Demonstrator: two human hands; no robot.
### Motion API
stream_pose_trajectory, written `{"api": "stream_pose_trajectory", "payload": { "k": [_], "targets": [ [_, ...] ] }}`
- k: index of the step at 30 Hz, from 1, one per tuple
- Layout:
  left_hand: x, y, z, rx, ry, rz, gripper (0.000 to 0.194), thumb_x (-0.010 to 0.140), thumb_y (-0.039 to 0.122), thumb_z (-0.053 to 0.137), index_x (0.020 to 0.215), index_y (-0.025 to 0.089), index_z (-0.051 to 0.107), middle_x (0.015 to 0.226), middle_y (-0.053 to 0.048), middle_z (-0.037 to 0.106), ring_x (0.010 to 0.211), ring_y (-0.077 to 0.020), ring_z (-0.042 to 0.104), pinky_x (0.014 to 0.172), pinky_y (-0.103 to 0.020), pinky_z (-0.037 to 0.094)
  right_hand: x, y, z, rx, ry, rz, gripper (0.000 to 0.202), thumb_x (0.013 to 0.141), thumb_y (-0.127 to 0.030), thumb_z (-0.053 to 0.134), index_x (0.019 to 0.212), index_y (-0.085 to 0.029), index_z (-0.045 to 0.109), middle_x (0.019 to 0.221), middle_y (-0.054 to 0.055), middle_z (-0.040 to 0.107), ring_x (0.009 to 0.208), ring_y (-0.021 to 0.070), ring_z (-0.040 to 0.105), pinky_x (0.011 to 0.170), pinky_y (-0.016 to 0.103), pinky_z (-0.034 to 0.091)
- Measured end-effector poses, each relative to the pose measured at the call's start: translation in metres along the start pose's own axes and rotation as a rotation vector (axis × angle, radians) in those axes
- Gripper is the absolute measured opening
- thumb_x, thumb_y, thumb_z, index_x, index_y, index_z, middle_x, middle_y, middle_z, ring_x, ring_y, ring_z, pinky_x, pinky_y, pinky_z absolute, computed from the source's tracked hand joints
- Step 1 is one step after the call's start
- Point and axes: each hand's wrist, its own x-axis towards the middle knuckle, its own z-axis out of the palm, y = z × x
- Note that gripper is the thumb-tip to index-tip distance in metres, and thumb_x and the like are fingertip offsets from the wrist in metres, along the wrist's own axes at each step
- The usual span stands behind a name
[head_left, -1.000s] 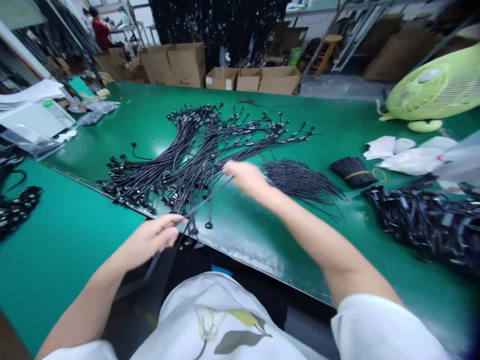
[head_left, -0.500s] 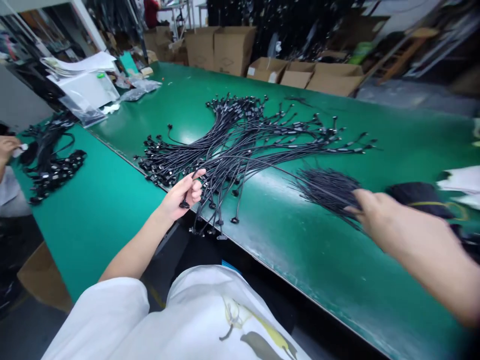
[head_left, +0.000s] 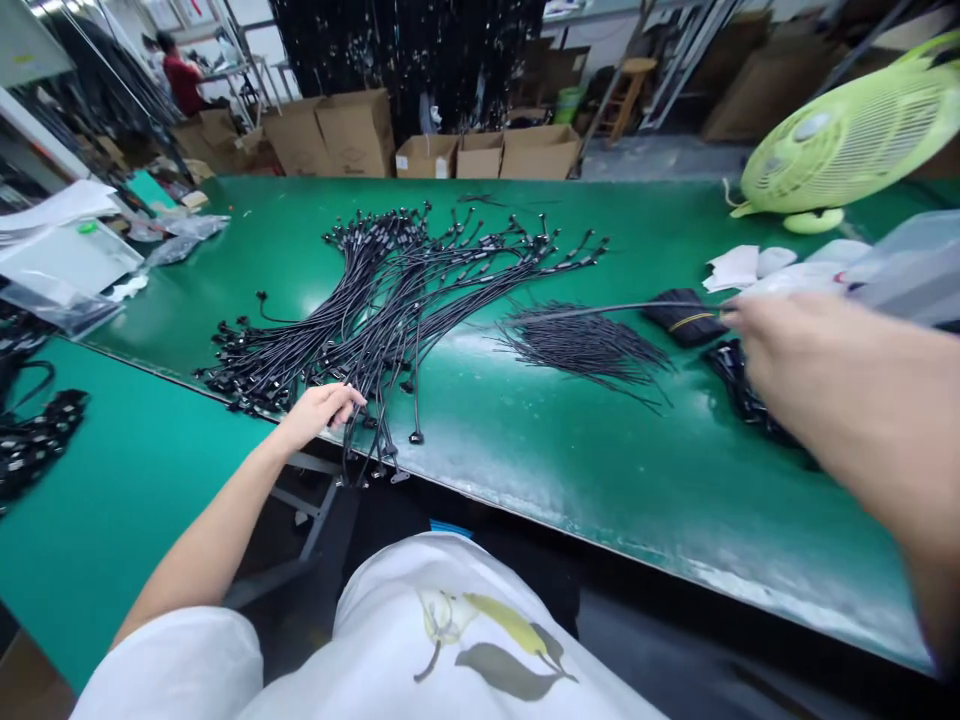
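Note:
Black cables with small connectors [head_left: 375, 290] lie fanned across the green table [head_left: 540, 450]. At their near end is my left hand [head_left: 326, 410], fingers curled together among the cable ends; what it grips is hidden. My right hand [head_left: 772, 330], blurred, is raised at the right, its fingertips pinched on a thin black strand [head_left: 637, 306] that stretches left over a pile of short black strands [head_left: 585, 345]. Beyond the fingertips lie a dark bundle with a yellow band [head_left: 684, 318] and more black cables [head_left: 739, 385].
A green fan [head_left: 840, 140] stands at the back right, near white scraps [head_left: 735, 268] and a clear plastic bag [head_left: 911, 265]. Cardboard boxes [head_left: 352, 135] line the far edge. Papers and a white box [head_left: 67, 260] sit left. A person in red [head_left: 180, 80] is far behind.
The view has swung right, bringing the fan in. My right hand has moved right, off the strand pile, with a strand in its fingertips. The cable my left hand held is no longer distinct.

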Motion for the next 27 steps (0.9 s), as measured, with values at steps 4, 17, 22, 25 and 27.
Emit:
{"api": "stream_pose_trajectory", "payload": {
  "k": [4, 17, 22, 25, 27],
  "targets": [
    [-0.012, 0.03, 0.053, -0.393, -0.158, -0.002, 0.047, 0.09, 0.053, 0.048, 0.105, 0.014, 0.069, 0.084, -0.009, 0.069, 0.068, -0.016, 0.063, 0.061, -0.026, 0.049, -0.02, -0.08, 0.032, 0.021, -0.299, -0.321, 0.027, 0.095, -0.025, 0.04, 0.077, -0.02, 0.06, 0.073, 0.008, 0.064, 0.055, 0.0181, 0.057, 0.046, 0.027, 0.023],
    [-0.025, 0.049, 0.085, -0.443, -0.636, -0.138, 0.04, 0.09, 0.045, 0.053, 0.11, 0.012, 0.063, 0.055, 0.007, 0.032, 0.047, -0.0085, 0.028, 0.048, -0.023, 0.029, 0.02, -0.074, 0.039, 0.245, -0.134, -0.267, 0.03, 0.095, -0.045, 0.047, 0.099, -0.021, 0.063, 0.096, 0.005, 0.066, 0.078, 0.0152, 0.061, 0.054, 0.024, 0.03],
    [-0.029, 0.036, 0.054, -0.698, -0.732, -0.154, 0.04, 0.084, 0.042, 0.065, 0.1, 0.006, 0.07, 0.055, 0.004, 0.038, 0.05, -0.0078, 0.034, 0.05, -0.022, 0.031, 0.003, -0.041, 0.083, 0.406, -0.141, -0.313, 0.036, 0.097, -0.046, 0.039, 0.104, -0.02, 0.063, 0.094, 0.006, 0.066, 0.081, 0.0174, 0.062, 0.067, 0.027, 0.044],
    [-0.028, 0.045, 0.053, -1.058, -0.468, -0.129, 0.028, 0.086, 0.031, 0.065, 0.095, 0.005, 0.07, 0.055, 0.005, 0.037, 0.046, -0.0046, 0.032, 0.045, -0.017, 0.031, -0.009, -0.042, 0.098, 0.386, -0.05, -0.317, 0.035, 0.099, -0.035, 0.033, 0.105, -0.019, 0.064, 0.09, 0.007, 0.066, 0.079, 0.018, 0.062, 0.069, 0.029, 0.046],
    [-0.023, 0.056, 0.056, -1.317, -0.191, -0.107, 0.022, 0.094, 0.023, 0.053, 0.099, 0.007, 0.067, 0.055, 0.007, 0.034, 0.042, -0.0029, 0.03, 0.041, -0.012, 0.03, -0.016, -0.049, 0.101, 0.333, 0.049, -0.307, 0.035, 0.099, -0.029, 0.032, 0.11, -0.016, 0.063, 0.088, 0.008, 0.065, 0.076, 0.0184, 0.061, 0.069, 0.029, 0.046]
  ]
}}
